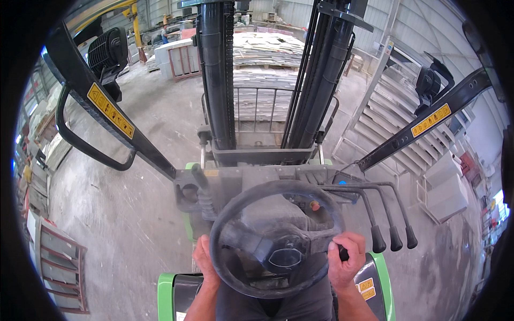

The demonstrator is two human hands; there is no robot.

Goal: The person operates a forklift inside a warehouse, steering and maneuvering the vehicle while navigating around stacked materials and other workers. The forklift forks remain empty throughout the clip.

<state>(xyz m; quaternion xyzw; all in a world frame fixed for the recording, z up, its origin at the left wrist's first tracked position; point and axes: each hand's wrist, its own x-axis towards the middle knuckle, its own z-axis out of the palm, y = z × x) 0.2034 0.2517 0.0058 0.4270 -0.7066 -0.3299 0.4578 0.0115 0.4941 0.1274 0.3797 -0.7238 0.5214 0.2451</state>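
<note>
Operator is seated at the steering wheel (pixel 278 238) of a forklift, viewed from above. The left hand (pixel 205 261) rests against the wheel's lower-left rim, fingers curled around the rim in a closed hold. The right hand (pixel 345 260) is at the wheel's right side, fist closed around the black spinner knob (pixel 341 252) mounted on the rim; the knob is mostly covered by the fingers. Just right of the wheel, three black-tipped control levers (pixel 394 238) stand side by side, apart from the right hand. Directly beyond the wheel rises the dark mast (pixel 267 80), with a wire load guard (pixel 257 109) between its uprights. Beyond the mast sit stacked stone slabs (pixel 267 51). Left of the wheel, a black cab pillar with a yellow warning label (pixel 110 109) runs diagonally, carrying a curved grab handle (pixel 80 142). Right of the wheel, a matching pillar (pixel 428 123) crosses in front of a white metal rack (pixel 383 115). The dusty concrete floor (pixel 123 224) lies left of the wheel.
</note>
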